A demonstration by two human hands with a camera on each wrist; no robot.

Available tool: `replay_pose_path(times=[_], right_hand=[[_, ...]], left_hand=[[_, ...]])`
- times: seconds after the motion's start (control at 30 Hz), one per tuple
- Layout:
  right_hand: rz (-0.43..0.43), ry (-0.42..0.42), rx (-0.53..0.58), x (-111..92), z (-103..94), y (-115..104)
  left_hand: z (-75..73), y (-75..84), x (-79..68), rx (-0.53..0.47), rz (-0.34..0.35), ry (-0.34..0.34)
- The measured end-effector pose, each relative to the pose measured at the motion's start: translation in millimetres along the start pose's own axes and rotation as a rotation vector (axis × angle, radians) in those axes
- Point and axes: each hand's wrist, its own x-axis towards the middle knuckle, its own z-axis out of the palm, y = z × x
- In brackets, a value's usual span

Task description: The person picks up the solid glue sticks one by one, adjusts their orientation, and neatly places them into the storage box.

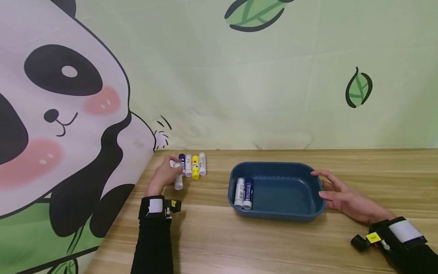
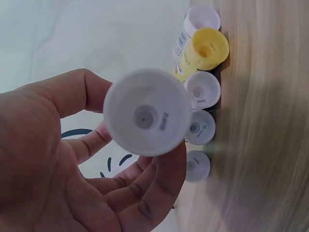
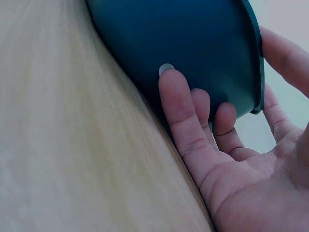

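My left hand point(image 1: 165, 176) pinches a white glue stick point(image 2: 147, 113) between thumb and fingers, its round base toward the left wrist camera. Beside that hand lies a row of glue sticks on the table: a navy-capped one point(image 1: 182, 163), a yellow one point(image 1: 195, 167) and white ones, such as the white glue stick point(image 1: 203, 164) at the row's right end. At the blue basin's point(image 1: 277, 217) right end, my right hand point(image 1: 349, 199) touches the rim and outer wall with extended fingertips point(image 3: 176, 89). Inside the basin's left end, a white glue stick point(image 1: 239, 192) and a navy glue stick point(image 1: 248, 193) lie side by side.
The wooden table point(image 1: 212, 243) meets an upright green backdrop point(image 1: 273, 95) just behind the row and the basin. A panda is printed on the backdrop's left part. Each wrist carries a strapped camera, such as the right wrist camera point(image 1: 360, 242).
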Motion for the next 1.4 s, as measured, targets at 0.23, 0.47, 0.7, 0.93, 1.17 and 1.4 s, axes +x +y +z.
replay_pose_path(times=[0.23, 0.47, 0.7, 0.93, 1.17, 1.4], right_hand=[[-0.012, -0.011, 0.014, 1.1, -0.9, 0.6], [-0.012, -0.015, 0.022, 1.5, 0.0, -0.1], [-0.006, -0.003, 0.020, 1.3, 0.5, -0.1], [-0.006, -0.005, 0.015, 0.5, 0.1, -0.1], [-0.004, -0.005, 0.016, 0.1, 0.2, -0.2], [0.004, 0.000, 0.010, 0.0, 0.6, 0.0]], left_hand=[[0.2, 3.4, 0.4, 0.001, 0.008, 0.004], [0.6, 9.7, -3.5, -0.002, 0.058, 0.010], [-0.3, 16.4, -5.8, 0.009, 0.071, 0.027], [1.1, 28.9, -8.5, -0.023, 0.117, -0.005], [6.9, 37.8, -13.9, -0.011, 0.153, -0.009], [22.8, 43.9, -11.7, 0.012, 0.210, -0.048]])
